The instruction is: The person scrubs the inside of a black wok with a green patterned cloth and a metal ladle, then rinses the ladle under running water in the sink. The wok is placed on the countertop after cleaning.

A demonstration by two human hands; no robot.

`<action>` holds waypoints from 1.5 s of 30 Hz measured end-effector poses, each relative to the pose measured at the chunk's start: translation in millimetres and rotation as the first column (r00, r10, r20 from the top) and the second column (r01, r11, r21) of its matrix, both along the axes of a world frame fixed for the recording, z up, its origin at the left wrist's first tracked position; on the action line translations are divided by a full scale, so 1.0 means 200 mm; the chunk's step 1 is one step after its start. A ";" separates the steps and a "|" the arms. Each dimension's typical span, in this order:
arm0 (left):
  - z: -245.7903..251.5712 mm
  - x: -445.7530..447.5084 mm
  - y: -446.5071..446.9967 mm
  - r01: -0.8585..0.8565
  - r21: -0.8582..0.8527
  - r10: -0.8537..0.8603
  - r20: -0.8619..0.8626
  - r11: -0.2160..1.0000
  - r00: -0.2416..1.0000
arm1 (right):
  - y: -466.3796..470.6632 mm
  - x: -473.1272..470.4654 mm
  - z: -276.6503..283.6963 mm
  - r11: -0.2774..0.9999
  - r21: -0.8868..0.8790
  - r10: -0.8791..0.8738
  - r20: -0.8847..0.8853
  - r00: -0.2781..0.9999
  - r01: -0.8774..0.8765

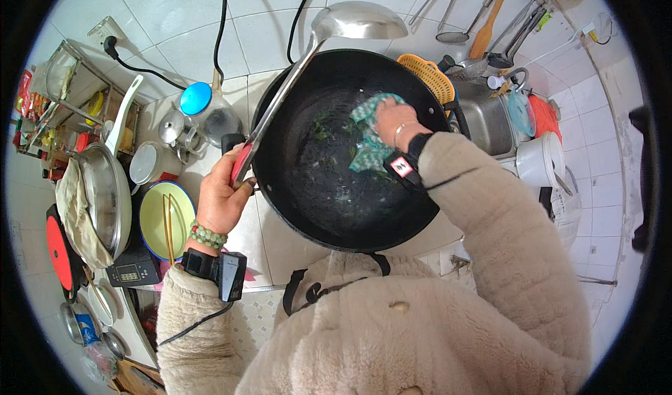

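Observation:
A large black wok (pixel 294 195) is before me, tilted, with its inside facing me. Bits of green leaf (pixel 323 127) cling to its wet-looking inner wall. My right hand (pixel 396 122) presses a green-and-white patterned cloth (pixel 370 156) against the right part of that wall. At the left rim, my left hand (pixel 220 190) grips the red-and-black handle of a steel ladle (pixel 362 21), whose head rises above the wok's far rim. Black handle parts (pixel 231 142) of the wok show by the same hand; whether the fingers also hold them is hard to see.
To the right are a steel sink (pixel 485 116), an orange plastic basket (pixel 428 77) and a white pot (pixel 538 158). On the left stand a yellow enamel bowl (pixel 163 211) with chopsticks, a lidded white pan (pixel 102 200) and an induction cooker (pixel 134 271). Utensils (pixel 480 38) hang behind.

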State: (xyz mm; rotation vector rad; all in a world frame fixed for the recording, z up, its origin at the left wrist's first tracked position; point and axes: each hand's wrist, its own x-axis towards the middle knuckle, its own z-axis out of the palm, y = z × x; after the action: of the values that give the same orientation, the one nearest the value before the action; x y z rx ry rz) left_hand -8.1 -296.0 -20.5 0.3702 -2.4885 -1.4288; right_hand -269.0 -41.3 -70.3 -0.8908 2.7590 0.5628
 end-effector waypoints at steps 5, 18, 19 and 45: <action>0.00 0.00 0.00 -0.007 -0.025 0.007 -0.016 1.000 1.000 | -0.11 -0.04 0.03 0.964 -0.150 0.209 -0.094 0.973 -0.221; 0.00 0.00 0.00 -0.007 0.100 0.007 0.005 0.995 1.000 | -0.12 -0.08 -0.02 0.939 -0.161 0.287 -0.115 0.951 -0.303; 0.00 0.00 0.00 -0.006 0.088 0.007 -0.013 0.996 1.000 | -0.10 -0.08 0.00 0.938 -0.182 0.281 -0.098 0.955 -0.295; -0.01 0.00 -0.02 0.027 0.229 -0.006 -0.093 0.973 0.996 | -0.45 0.04 -0.04 0.892 -0.316 0.326 -0.047 0.944 -0.324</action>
State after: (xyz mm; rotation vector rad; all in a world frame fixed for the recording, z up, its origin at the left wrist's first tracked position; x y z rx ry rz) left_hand -7.8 -300.8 -22.8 0.3190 -2.2644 -1.7074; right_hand -261.6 -130.7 -78.4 -1.4423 2.7540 0.1514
